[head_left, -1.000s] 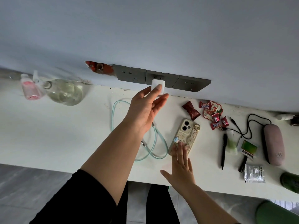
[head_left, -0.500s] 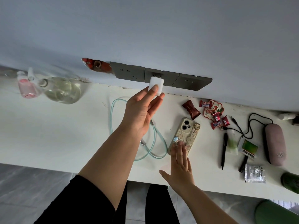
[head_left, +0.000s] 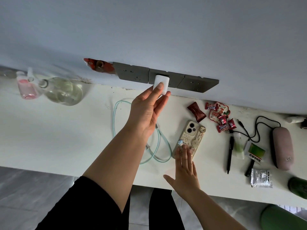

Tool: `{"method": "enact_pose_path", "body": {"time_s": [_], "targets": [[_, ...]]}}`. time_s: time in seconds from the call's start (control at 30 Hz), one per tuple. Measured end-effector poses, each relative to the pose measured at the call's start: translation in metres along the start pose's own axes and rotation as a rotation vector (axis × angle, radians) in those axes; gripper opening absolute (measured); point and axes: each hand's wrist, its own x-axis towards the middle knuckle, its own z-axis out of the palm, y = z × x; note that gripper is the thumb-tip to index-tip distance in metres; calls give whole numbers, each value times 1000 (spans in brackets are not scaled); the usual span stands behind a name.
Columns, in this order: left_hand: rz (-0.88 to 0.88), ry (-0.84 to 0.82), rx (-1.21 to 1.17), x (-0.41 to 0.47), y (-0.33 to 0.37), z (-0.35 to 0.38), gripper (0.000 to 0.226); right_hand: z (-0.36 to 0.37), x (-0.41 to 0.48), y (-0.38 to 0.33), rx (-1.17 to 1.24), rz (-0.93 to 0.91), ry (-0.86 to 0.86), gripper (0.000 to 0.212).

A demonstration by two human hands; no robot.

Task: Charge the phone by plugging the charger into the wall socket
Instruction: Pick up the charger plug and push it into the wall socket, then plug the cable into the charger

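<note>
My left hand (head_left: 147,107) pinches a white charger block (head_left: 163,83) and presses it against the middle grey wall socket (head_left: 176,78) of a row of three. A mint-green cable (head_left: 162,146) loops on the white desk (head_left: 66,130) under that arm. The phone (head_left: 189,138) in a cream decorated case lies camera side up on the desk. My right hand (head_left: 185,170) rests flat, fingertips on the phone's near end.
A glass flask (head_left: 64,91) and a pink bottle (head_left: 26,88) stand at the back left. Right of the phone lie candies (head_left: 221,120), a black pen (head_left: 230,155), a pink case (head_left: 282,146) with a black cord, and a foil sachet (head_left: 260,178).
My left hand has carried the charger block up and away from me until it sits against the middle socket. My right hand has stayed on the phone.
</note>
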Motion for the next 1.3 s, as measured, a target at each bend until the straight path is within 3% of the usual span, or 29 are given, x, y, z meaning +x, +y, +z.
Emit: {"method": "enact_pose_path", "body": {"time_s": [0.1,0.4,0.47,0.57,0.7,0.8,0.9,1.07,1.3], "targets": [[6,6,22,0,-3,3,8,1,0,-1,0,7,-11,117],[-22,-55,94,3,2,-4,8,-3,-1,-4,13,13,-18,117],[-67,-133,237,4,10,-14,14,-6,-1,-4,33,10,-27,116],[-172,-169,515,6,26,-41,43,-9,-1,-4,44,4,-39,115],[-105,79,861,7,16,-76,39,-9,-1,-4,52,-2,-19,115],[-26,152,1247,10,-11,-91,34,-5,-1,-3,51,-11,-2,115],[1,275,1541,8,-38,-103,46,-2,-1,-1,45,-13,11,115],[10,373,1506,-1,-68,-125,34,2,1,-2,37,12,11,114],[120,374,1191,-17,-65,-122,27,2,0,-4,32,22,8,115]]}}
